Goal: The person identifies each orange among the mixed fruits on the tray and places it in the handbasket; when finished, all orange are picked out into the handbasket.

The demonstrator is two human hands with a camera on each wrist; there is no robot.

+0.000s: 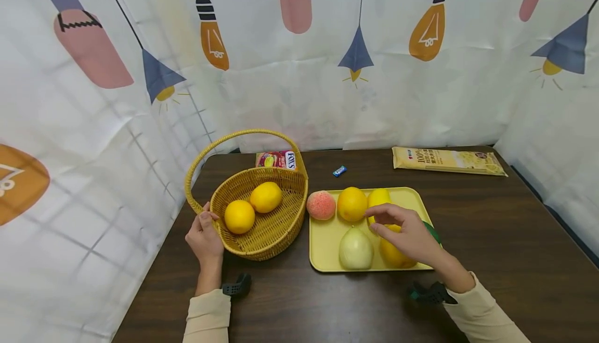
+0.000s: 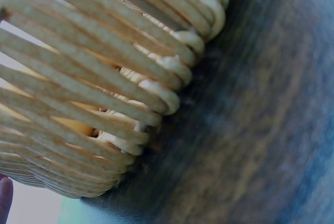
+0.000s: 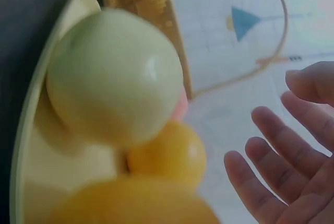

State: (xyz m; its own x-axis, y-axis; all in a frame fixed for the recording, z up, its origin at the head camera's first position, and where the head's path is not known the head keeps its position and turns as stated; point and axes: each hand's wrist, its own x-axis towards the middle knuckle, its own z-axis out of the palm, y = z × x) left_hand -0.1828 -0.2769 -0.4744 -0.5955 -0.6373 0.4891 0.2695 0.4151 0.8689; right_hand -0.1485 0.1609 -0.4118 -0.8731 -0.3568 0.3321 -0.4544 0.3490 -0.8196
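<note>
My left hand grips the left side of a woven wicker basket where its tall handle meets the rim. In the left wrist view, the basket's slatted wall fills the upper left. Inside the basket lie an orange and a lemon-shaped yellow fruit. My right hand hovers over the right half of a yellow tray, fingers relaxed and holding nothing. On the tray are a peach, an orange, a yellow fruit, a pale green pomelo-like fruit and another orange, partly hidden by that hand.
A red FOX'S packet lies behind the basket, and a small blue wrapped candy sits beyond the tray. A long noodle packet rests at the back right. Something green shows at the tray's right edge. A printed curtain stands behind the table.
</note>
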